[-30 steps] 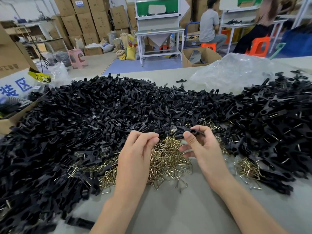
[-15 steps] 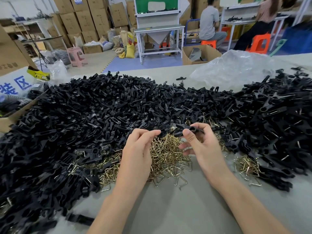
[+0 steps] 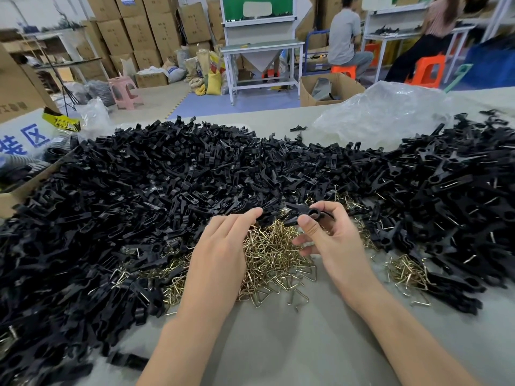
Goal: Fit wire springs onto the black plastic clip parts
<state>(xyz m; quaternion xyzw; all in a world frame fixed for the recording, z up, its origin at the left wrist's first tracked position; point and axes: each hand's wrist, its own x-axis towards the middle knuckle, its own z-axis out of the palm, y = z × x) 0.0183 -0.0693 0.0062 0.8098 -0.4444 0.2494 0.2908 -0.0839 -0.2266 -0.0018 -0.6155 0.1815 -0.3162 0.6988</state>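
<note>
Left hand (image 3: 220,254) nearer right hand's (image 3: 334,240) clip (image 3: 305,211)

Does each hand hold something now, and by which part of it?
The right hand pinches a black clip part between thumb and forefinger, near its round end. Whether the left hand holds anything cannot be told.

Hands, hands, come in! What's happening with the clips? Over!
Right hand pinching one black clip part. Left hand over the wire springs, grip hidden. Nothing in the way.
</note>
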